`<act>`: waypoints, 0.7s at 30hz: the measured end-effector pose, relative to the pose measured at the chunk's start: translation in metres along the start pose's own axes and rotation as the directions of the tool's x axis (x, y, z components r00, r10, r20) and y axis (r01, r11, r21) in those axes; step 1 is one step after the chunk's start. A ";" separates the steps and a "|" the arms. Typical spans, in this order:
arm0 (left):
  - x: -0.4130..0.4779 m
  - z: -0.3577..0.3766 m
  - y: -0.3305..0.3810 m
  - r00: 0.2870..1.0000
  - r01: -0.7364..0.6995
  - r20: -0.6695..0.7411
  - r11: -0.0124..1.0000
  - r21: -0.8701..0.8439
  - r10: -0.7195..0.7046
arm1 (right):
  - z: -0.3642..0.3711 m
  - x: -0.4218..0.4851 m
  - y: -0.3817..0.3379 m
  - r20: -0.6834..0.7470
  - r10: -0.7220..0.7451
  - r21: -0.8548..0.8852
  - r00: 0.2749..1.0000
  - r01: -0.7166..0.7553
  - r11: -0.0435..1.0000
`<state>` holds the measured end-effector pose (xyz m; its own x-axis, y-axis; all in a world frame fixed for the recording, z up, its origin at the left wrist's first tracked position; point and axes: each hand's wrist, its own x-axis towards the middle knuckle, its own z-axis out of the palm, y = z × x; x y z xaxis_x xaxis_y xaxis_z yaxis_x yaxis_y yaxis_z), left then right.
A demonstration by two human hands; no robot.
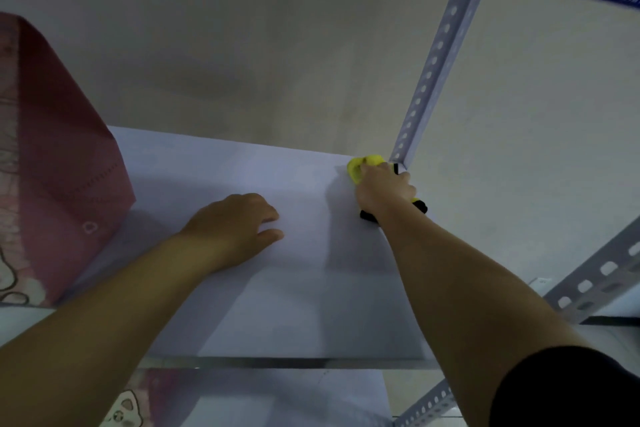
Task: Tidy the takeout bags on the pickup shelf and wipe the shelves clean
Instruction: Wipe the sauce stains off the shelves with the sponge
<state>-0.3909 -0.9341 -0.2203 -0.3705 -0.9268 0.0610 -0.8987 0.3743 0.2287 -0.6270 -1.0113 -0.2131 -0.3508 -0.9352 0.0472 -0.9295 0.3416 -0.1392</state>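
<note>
Right hand (384,187), fingers curled tightly around a yellow-and-black cloth (367,165), presses it onto the white shelf (277,305) at the far right corner, just beside the perforated upright post (440,55). Left hand (235,229) lies palm down on the shelf near its middle, fingers loosely spread and holding nothing. A dark red takeout bag (65,163) stands at the shelf's left end, well apart from both hands. A second patterned bag (138,402) shows on the tier below.
</note>
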 end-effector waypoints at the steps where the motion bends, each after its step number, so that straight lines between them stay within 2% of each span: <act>1: -0.001 0.001 -0.001 1.000 0.003 -0.003 1.000 0.009 -0.003 | 0.001 -0.002 -0.011 0.032 -0.083 0.013 0.996 0.082 0.997; 2: -0.002 0.001 -0.001 1.000 0.005 -0.005 1.000 0.020 -0.005 | 0.003 -0.006 -0.023 0.059 -0.197 0.001 0.979 0.197 0.980; 4: -0.002 0.002 -0.002 1.000 0.013 -0.007 1.000 0.021 -0.013 | 0.009 -0.017 -0.039 0.096 -0.452 -0.039 0.887 0.457 0.889; 6: -0.002 0.003 -0.005 1.000 0.015 -0.005 1.000 0.013 -0.015 | 0.010 -0.020 -0.040 0.116 -0.579 0.008 0.807 0.582 0.813; 7: -0.002 0.004 -0.006 1.000 0.012 -0.004 1.000 0.013 -0.012 | 0.008 -0.017 -0.034 0.118 -0.577 0.040 0.808 0.577 0.816; 8: -0.003 0.004 -0.007 1.000 0.008 -0.005 1.000 0.011 -0.008 | 0.006 -0.011 -0.026 0.109 -0.526 0.062 0.844 0.522 0.850; 9: -0.004 0.005 -0.008 1.000 0.005 -0.005 1.000 0.008 -0.005 | 0.005 -0.003 -0.017 0.079 -0.422 0.080 0.903 0.416 0.906; 11: -0.006 0.007 -0.009 1.000 -0.003 -0.002 1.000 0.004 0.003 | -0.001 0.010 0.006 0.013 -0.103 0.085 0.995 0.102 0.991; 12: -0.007 0.009 -0.009 1.000 -0.005 -0.006 1.000 0.006 0.005 | -0.003 0.013 0.014 0.008 0.025 0.066 1.000 -0.025 0.998; 14: -0.010 0.011 -0.009 1.000 -0.005 -0.014 1.000 0.012 0.005 | -0.005 0.014 0.019 0.038 0.113 0.012 0.993 -0.114 0.993; 16: -0.011 0.012 -0.008 1.000 0.001 -0.016 1.000 0.010 -0.001 | -0.004 0.010 0.010 0.039 0.061 -0.007 0.997 -0.061 0.998; 18: -0.013 0.011 -0.007 1.000 0.008 -0.010 1.000 0.011 -0.008 | -0.005 0.002 -0.008 0.066 -0.049 0.053 0.997 0.046 0.998; 21: -0.018 0.007 -0.005 1.000 0.010 -0.009 1.000 0.023 -0.009 | -0.002 -0.024 -0.036 0.148 -0.329 0.075 0.933 0.321 0.944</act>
<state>-0.3812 -0.9187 -0.2297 -0.3599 -0.9306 0.0676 -0.9074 0.3659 0.2066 -0.5850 -1.0008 -0.2070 -0.0044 -0.9984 -0.0569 -0.9815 0.0152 -0.1907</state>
